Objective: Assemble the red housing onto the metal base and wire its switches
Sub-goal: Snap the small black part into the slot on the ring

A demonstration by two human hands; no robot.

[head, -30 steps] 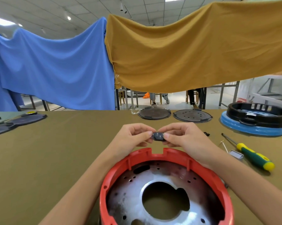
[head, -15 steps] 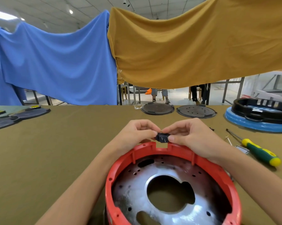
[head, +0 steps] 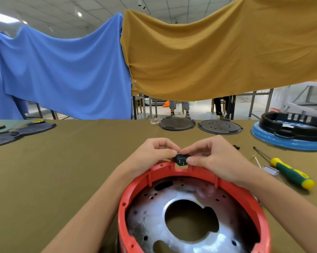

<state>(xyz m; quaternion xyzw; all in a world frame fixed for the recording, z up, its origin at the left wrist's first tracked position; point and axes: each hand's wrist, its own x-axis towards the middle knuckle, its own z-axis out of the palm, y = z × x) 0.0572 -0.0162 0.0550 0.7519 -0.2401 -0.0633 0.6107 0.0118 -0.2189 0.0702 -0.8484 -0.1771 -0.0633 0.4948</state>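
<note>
The red housing is a round ring lying on the table at bottom centre, with the shiny metal base inside it, pierced by a large middle hole. At the far rim is a square notch. A small black switch with metal pins sits right at that notch. My left hand pinches its left end and my right hand pinches its right end, both resting at the housing's far rim.
A green and yellow screwdriver lies right of my right hand beside a small metal part. Two dark round plates sit at the far edge. A black ring on a blue base stands far right. Dark flat parts lie far left.
Both hands have lowered the black switch from above the housing's far rim down to the notch. The view has shifted slightly.
</note>
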